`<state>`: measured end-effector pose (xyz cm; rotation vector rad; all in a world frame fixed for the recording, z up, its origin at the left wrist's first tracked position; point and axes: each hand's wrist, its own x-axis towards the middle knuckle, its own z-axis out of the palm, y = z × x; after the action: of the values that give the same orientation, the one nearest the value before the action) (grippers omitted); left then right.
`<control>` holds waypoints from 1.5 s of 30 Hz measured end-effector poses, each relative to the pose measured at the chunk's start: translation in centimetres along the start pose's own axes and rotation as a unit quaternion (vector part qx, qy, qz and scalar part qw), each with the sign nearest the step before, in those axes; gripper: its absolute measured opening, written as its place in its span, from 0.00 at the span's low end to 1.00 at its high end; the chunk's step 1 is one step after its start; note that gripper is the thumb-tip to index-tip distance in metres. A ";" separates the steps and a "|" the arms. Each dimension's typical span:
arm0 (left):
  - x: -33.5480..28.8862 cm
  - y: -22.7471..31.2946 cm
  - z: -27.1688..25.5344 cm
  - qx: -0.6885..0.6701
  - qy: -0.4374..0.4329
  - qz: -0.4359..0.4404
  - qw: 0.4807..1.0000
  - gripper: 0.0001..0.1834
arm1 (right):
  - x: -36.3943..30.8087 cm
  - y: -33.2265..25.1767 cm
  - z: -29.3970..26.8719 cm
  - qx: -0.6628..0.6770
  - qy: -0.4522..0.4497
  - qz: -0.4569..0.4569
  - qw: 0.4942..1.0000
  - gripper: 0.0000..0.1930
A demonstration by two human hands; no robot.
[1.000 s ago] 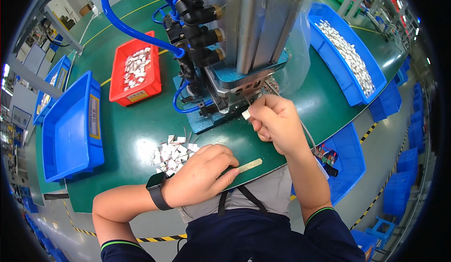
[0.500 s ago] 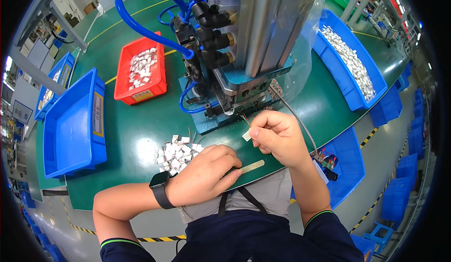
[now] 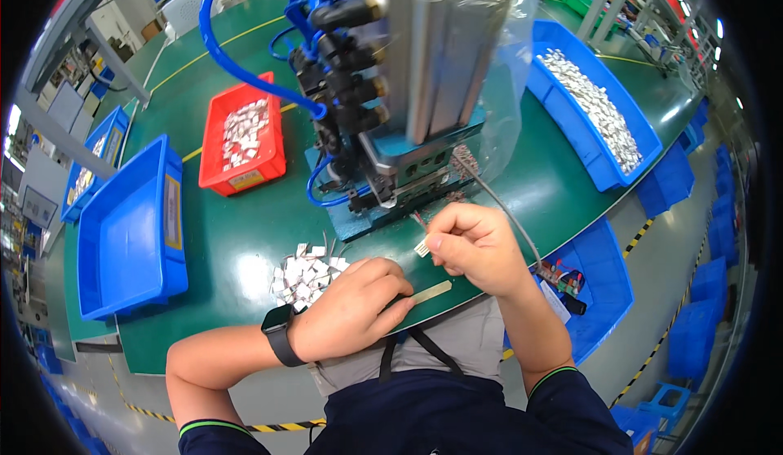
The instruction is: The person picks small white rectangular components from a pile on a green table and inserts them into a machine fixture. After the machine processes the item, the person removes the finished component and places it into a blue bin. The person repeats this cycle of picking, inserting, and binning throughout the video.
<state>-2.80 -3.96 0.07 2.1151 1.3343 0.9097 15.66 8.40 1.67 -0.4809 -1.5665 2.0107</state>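
Observation:
My right hand (image 3: 481, 251) pinches a small white connector (image 3: 422, 248) with thin wires, just in front of the machine. Thumb and forefinger close on it, and the wire ends point up toward the machine. On the table's near edge rests my left hand (image 3: 352, 306), its fingers curled round one end of a flat tan strip (image 3: 433, 292). The strip's other end sticks out to the right; the held end is hidden. Just beyond the left hand lies a loose pile of white wired connectors (image 3: 302, 275).
A pneumatic press (image 3: 432, 71) with blue hoses (image 3: 245, 71) stands ahead. To its left are a red bin (image 3: 243, 179) of connectors and a blue bin (image 3: 130, 235). At the far right sits a blue bin (image 3: 599, 173) full of white parts. A grey cable (image 3: 510, 210) crosses the table.
The whole view has shifted slightly, and the press appears farther left. My right hand keeps its pinch on the connector, now tilted a little differently. The left hand stays on the strip.

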 end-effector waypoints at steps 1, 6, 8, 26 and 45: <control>0.0 0.0 0.0 0.002 -0.005 0.005 1.000 0.07 | -0.2 0.0 0.0 -0.001 0.004 0.004 1.000 0.04; 0.3 0.6 0.0 0.020 -0.005 -0.010 1.000 0.07 | -0.2 -0.5 -2.3 -0.162 -0.001 -0.002 0.987 0.07; 0.3 0.6 0.2 0.024 -0.006 -0.008 1.000 0.07 | -0.9 -2.4 -4.2 -0.221 0.007 0.028 0.975 0.08; -0.3 4.7 1.1 0.250 0.051 0.108 0.961 0.06 | -8.3 -16.3 -6.6 -0.695 0.092 -0.200 0.684 0.17; -0.6 7.7 0.6 0.367 0.020 0.204 0.907 0.07 | -22.8 -16.6 12.5 -0.351 0.001 -0.726 0.592 0.07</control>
<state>1.99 -7.75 4.84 3.0554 1.4259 0.6477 29.68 -12.17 19.85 0.5036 -1.6771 0.0935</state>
